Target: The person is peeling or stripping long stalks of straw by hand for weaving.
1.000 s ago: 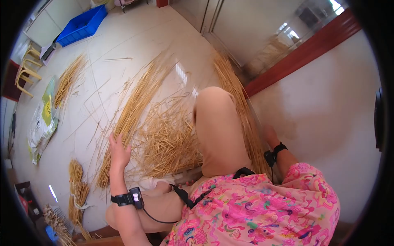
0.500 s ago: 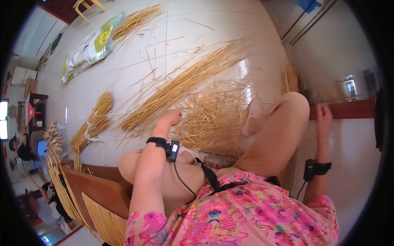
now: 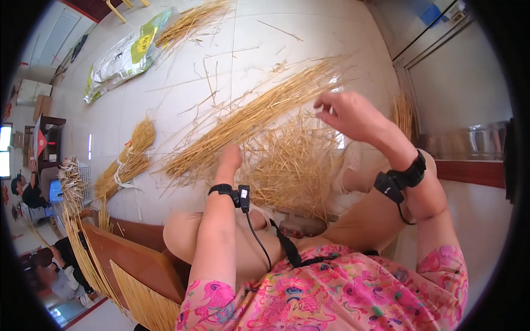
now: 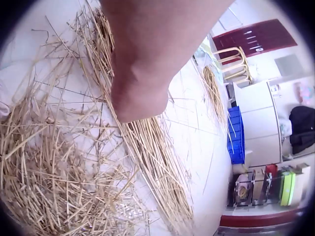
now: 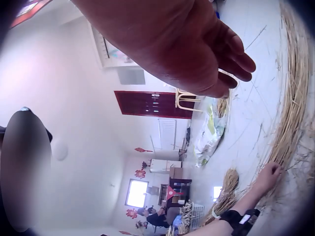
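A long bundle of straw [image 3: 248, 121] lies slantwise on the tiled floor. My left hand [image 3: 232, 156] is at its near side, fingers curled in; in the left wrist view the hand [image 4: 142, 101] overlaps the stalks and hides its own fingertips. I cannot tell whether it holds any straw. My right hand [image 3: 345, 110] hangs over the far side of the loose straw pile [image 3: 290, 165]. Its fingers [image 5: 241, 61] are loosely bent, with nothing between them in the right wrist view.
A tied straw bundle [image 3: 132, 149] lies to the left, beyond it a plastic sack [image 3: 121, 60] with more straw [image 3: 193, 22]. More straw [image 3: 403, 113] leans by the glass door at right. A wooden board [image 3: 132, 251] stands beside my left leg. Two other people sit far left.
The head view has swung left. My left hand went from spread fingers to curled ones near the bundle. My right hand came up from beside the right wall to above the loose straw.
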Motion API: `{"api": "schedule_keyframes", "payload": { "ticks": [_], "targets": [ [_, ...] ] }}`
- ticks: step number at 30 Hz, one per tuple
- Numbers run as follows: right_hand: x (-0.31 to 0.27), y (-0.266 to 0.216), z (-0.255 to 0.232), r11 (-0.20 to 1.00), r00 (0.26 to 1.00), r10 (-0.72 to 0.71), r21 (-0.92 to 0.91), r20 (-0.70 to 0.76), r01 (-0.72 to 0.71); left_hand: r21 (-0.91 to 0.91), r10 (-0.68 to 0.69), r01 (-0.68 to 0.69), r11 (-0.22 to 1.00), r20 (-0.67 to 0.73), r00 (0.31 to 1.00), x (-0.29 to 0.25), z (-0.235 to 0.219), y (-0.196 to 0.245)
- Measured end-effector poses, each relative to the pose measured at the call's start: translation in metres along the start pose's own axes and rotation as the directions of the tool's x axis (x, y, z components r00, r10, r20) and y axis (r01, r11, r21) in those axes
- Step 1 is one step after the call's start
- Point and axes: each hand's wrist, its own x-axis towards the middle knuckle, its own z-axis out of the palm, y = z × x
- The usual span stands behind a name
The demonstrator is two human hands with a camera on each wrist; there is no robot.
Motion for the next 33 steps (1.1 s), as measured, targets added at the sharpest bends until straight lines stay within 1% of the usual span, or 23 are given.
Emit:
{"api": "schedule_keyframes", "payload": {
  "ticks": [1,3,5,6,7,10,13,16,19,22,25,28,31,33],
  "targets": [
    [0.001,0.005,0.006,0.999,0.999,0.015,-0.041,0.038,-0.014,0.013,-0.016,0.017,1.000,-0.066,0.998,0.005,-0.001,-0.003],
    [-0.002,0.012,0.017,0.992,0.992,0.051,-0.122,0.112,-0.037,-0.008,-0.051,0.050,0.999,-0.126,0.991,0.021,-0.007,-0.011],
    [-0.005,0.007,0.018,0.995,0.993,0.046,-0.091,0.112,-0.036,-0.022,-0.097,0.095,0.995,-0.206,0.974,0.035,-0.012,-0.017],
    [-0.005,0.005,0.018,0.997,0.993,0.040,-0.077,0.112,-0.032,-0.026,-0.130,0.127,0.992,-0.258,0.957,0.042,-0.016,-0.019],
    [-0.005,0.005,0.018,0.995,0.996,-0.014,-0.096,0.085,0.022,-0.032,-0.163,0.161,0.986,-0.308,0.937,0.047,-0.018,-0.022],
    [-0.003,0.002,0.015,0.996,0.998,-0.005,-0.085,0.070,0.011,-0.008,-0.237,0.262,0.965,-0.455,0.858,0.069,-0.013,-0.038],
    [0.000,0.002,0.012,0.997,0.998,-0.039,-0.067,0.041,0.042,0.036,-0.279,0.324,0.945,-0.428,0.860,0.080,-0.006,-0.053],
    [0.004,-0.004,0.009,0.997,0.997,-0.003,-0.078,0.079,0.010,0.089,-0.245,0.272,0.958,-0.236,0.940,0.077,-0.012,-0.061],
    [0.009,-0.006,0.010,0.999,0.994,0.001,-0.052,0.105,0.004,0.091,-0.205,0.240,0.967,-0.288,0.935,0.081,-0.006,-0.071],
    [0.013,-0.008,0.009,0.999,0.995,-0.017,-0.044,0.097,0.022,0.126,-0.117,0.171,0.977,-0.353,0.928,0.083,-0.010,-0.077],
    [0.014,-0.009,0.008,0.999,0.998,-0.045,-0.018,0.045,0.046,-0.020,-0.023,0.017,1.000,-0.367,0.930,0.089,-0.030,-0.082],
    [0.012,-0.010,0.008,0.997,0.998,-0.054,-0.060,0.041,0.056,-0.271,-0.032,-0.048,0.961,-0.280,0.959,0.091,-0.059,-0.079],
    [0.012,-0.008,0.013,0.996,0.997,-0.075,-0.045,0.036,0.077,-0.314,0.016,-0.104,0.944,-0.271,0.962,0.077,-0.095,-0.071],
    [0.011,-0.007,0.018,0.995,0.996,-0.095,-0.033,0.000,0.094,-0.330,0.047,-0.152,0.932,-0.304,0.952,0.062,-0.121,-0.062]
  ]
}}
